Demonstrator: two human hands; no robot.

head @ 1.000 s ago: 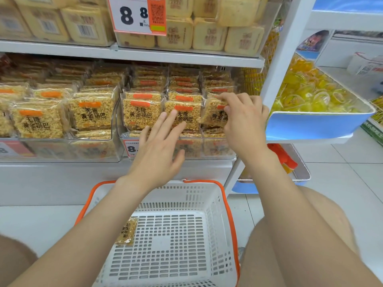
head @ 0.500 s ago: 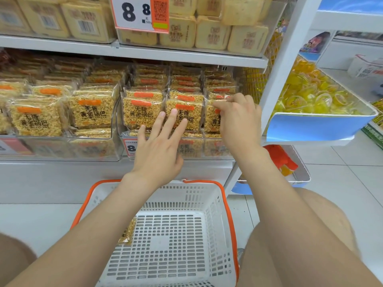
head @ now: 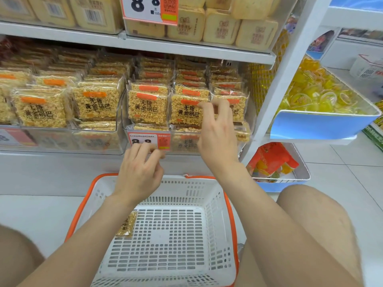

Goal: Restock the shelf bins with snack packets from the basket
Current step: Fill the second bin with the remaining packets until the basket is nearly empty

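- Watching from my end, I see the main risk in the front row of clear-wrapped golden rice-crust snack packets point(head: 148, 106); they stand on edge in the clear plastic shelf bin point(head: 186, 141), and a knuckle catching one could tip it out over the low front wall
- The right hand point(head: 217, 137) hovers right at that row with its fingers loosely bent and apart, gripping nothing; I cannot tell whether a fingertip touches the wrap
- The left hand point(head: 138, 172) hangs just before the red-and-white price tag point(head: 149, 140), fingers slackly curled and empty; a careless brush could knock the tag askew
- One last snack packet point(head: 126, 224) lies against the left wall of the white slotted plastic basket with the orange rim point(head: 186, 189), partly behind the left forearm; I judge it easy to overlook, which would leave the restock unfinished
- Against a second ago: the left hand was spread flat on the packets and is now lower and curled; the right hand pinched the rightmost packet point(head: 240, 108) then, and has since let go and shifted leftward
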